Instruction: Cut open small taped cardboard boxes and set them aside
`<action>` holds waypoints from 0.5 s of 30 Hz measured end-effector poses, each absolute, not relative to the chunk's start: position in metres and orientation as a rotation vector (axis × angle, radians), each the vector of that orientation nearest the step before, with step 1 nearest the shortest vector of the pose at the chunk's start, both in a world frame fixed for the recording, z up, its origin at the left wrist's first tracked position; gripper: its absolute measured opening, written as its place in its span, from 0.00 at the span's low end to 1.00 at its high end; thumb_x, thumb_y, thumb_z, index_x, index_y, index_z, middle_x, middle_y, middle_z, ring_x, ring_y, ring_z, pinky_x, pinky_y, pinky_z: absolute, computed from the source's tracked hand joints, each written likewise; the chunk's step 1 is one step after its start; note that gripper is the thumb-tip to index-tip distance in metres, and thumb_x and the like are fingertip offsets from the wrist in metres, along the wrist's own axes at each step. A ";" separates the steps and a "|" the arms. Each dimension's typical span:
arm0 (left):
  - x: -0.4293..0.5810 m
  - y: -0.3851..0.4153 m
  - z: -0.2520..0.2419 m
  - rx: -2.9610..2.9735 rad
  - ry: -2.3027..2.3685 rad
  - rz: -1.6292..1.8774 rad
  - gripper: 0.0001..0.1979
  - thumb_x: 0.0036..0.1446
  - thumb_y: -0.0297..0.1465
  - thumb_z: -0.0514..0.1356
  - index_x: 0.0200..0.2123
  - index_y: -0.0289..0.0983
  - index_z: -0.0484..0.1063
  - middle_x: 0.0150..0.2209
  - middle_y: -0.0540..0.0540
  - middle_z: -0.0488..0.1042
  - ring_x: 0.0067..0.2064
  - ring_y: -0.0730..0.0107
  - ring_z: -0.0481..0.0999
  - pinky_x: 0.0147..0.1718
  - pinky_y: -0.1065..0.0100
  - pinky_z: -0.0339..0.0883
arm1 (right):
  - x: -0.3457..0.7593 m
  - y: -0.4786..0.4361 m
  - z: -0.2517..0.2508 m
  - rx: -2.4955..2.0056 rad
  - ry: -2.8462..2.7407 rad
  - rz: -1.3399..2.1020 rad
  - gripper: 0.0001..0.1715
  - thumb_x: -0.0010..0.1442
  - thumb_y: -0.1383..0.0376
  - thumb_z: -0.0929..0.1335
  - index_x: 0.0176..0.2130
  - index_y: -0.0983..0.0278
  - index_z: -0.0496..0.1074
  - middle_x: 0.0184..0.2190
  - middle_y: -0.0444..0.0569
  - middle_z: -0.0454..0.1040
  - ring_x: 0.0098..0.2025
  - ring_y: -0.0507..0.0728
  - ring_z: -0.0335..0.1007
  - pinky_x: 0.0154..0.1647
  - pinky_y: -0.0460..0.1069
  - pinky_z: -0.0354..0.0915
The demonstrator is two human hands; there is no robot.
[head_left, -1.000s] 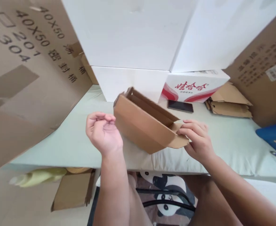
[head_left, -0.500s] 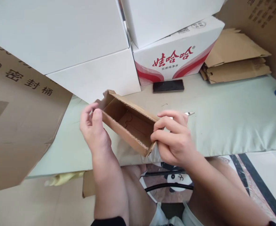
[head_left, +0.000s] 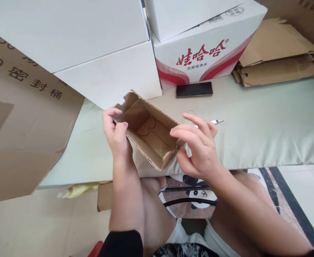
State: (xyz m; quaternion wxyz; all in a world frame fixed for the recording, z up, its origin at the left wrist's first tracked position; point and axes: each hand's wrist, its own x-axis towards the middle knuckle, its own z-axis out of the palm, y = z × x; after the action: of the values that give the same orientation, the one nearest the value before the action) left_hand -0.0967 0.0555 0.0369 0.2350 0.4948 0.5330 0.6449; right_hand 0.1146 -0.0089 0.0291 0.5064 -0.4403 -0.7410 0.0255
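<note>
A small open-topped cardboard box [head_left: 157, 137] is held above the pale-covered table. Its open side is tilted toward me, showing the interlocked flaps of its bottom. My left hand [head_left: 116, 134] grips the left end, with thumb and fingers pinching the rim by a notched edge. At the right end, my right hand [head_left: 198, 148] has fingertips over the short end wall and its thumb lower down outside; the index finger is lifted. Partly hidden behind that hand lies a slim pale tool [head_left: 218, 121] with a pointed tip.
A black phone [head_left: 194, 89] lies before a white-and-red carton [head_left: 199, 60]. White boxes [head_left: 108, 76] are stacked at the back left. Folded cardboard [head_left: 280, 71] rests at the back right. A large brown carton [head_left: 30, 117] stands at left. The table's cover [head_left: 266, 132] is pale green.
The box has tipped further toward me, so more of its inside shows. The right hand's fingers have spread and lifted somewhat at the end wall. The left hand keeps its grip.
</note>
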 end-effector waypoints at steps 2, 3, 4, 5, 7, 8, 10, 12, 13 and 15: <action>-0.100 0.056 0.033 1.337 1.371 1.857 0.25 0.40 0.28 0.59 0.46 0.44 0.64 0.46 0.47 0.68 0.53 0.60 0.70 0.59 0.57 0.65 | 0.115 -0.008 0.028 -1.130 -1.757 0.046 0.29 0.52 0.74 0.65 0.51 0.52 0.69 0.45 0.43 0.81 0.66 0.65 0.68 0.60 0.60 0.54; -0.102 0.056 0.031 1.336 1.349 1.884 0.29 0.39 0.28 0.59 0.50 0.45 0.62 0.47 0.47 0.68 0.51 0.62 0.71 0.58 0.58 0.66 | 0.115 -0.007 0.027 -1.154 -1.752 0.036 0.28 0.52 0.74 0.65 0.50 0.52 0.70 0.46 0.43 0.81 0.66 0.66 0.67 0.61 0.60 0.54; -0.103 0.057 0.028 1.330 1.340 1.887 0.32 0.39 0.28 0.59 0.52 0.45 0.60 0.48 0.46 0.67 0.49 0.63 0.71 0.58 0.58 0.66 | 0.115 -0.007 0.026 -1.170 -1.754 0.025 0.26 0.53 0.74 0.66 0.50 0.52 0.70 0.47 0.44 0.81 0.67 0.67 0.67 0.61 0.61 0.54; -0.104 0.057 0.026 1.322 1.336 1.874 0.34 0.39 0.29 0.59 0.54 0.46 0.59 0.48 0.46 0.66 0.48 0.63 0.72 0.58 0.57 0.66 | 0.114 -0.007 0.025 -1.178 -1.761 0.009 0.24 0.55 0.73 0.66 0.49 0.52 0.70 0.48 0.45 0.81 0.67 0.67 0.67 0.61 0.61 0.55; -0.105 0.059 0.023 1.318 1.350 1.848 0.34 0.41 0.31 0.59 0.55 0.46 0.59 0.49 0.45 0.65 0.48 0.62 0.72 0.58 0.55 0.66 | 0.113 -0.008 0.020 -1.174 -1.781 -0.026 0.22 0.57 0.73 0.66 0.48 0.53 0.70 0.51 0.47 0.80 0.67 0.68 0.68 0.62 0.63 0.57; -0.105 0.060 0.021 1.325 1.368 1.839 0.33 0.43 0.32 0.59 0.55 0.46 0.59 0.50 0.44 0.64 0.49 0.61 0.72 0.58 0.54 0.66 | 0.112 -0.008 0.017 -1.162 -1.790 -0.039 0.21 0.59 0.73 0.65 0.49 0.53 0.70 0.53 0.48 0.79 0.66 0.67 0.68 0.62 0.63 0.58; -0.104 0.061 0.019 1.337 1.412 1.823 0.30 0.46 0.34 0.60 0.55 0.47 0.60 0.51 0.44 0.64 0.52 0.59 0.71 0.59 0.54 0.65 | 0.112 -0.009 0.010 -1.114 -1.797 -0.027 0.22 0.62 0.73 0.65 0.51 0.52 0.69 0.60 0.51 0.75 0.66 0.66 0.69 0.61 0.63 0.62; -0.102 0.060 0.019 1.324 1.437 1.812 0.27 0.49 0.35 0.61 0.55 0.47 0.63 0.51 0.44 0.64 0.55 0.58 0.70 0.60 0.53 0.64 | 0.113 -0.009 0.002 -1.033 -1.778 0.056 0.25 0.64 0.72 0.65 0.56 0.50 0.66 0.66 0.52 0.68 0.66 0.66 0.69 0.61 0.64 0.66; -0.101 0.059 0.020 1.310 1.436 1.808 0.26 0.50 0.35 0.62 0.54 0.47 0.64 0.52 0.43 0.65 0.55 0.57 0.70 0.59 0.54 0.64 | 0.114 -0.008 -0.001 -0.988 -1.760 0.117 0.29 0.64 0.72 0.66 0.60 0.49 0.63 0.68 0.53 0.66 0.66 0.65 0.69 0.61 0.64 0.67; -0.098 0.057 0.022 1.288 1.434 1.796 0.23 0.52 0.34 0.62 0.53 0.47 0.67 0.52 0.43 0.66 0.55 0.56 0.69 0.59 0.55 0.64 | 0.113 -0.006 -0.006 -0.917 -1.713 0.239 0.38 0.63 0.72 0.67 0.66 0.47 0.57 0.68 0.53 0.67 0.65 0.65 0.70 0.62 0.65 0.68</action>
State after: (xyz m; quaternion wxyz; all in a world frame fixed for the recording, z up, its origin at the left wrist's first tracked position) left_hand -0.0979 0.0571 0.0218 0.2510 0.4733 0.5268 0.6599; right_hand 0.1134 -0.0063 -0.0056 0.5581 -0.3886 -0.7261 0.1014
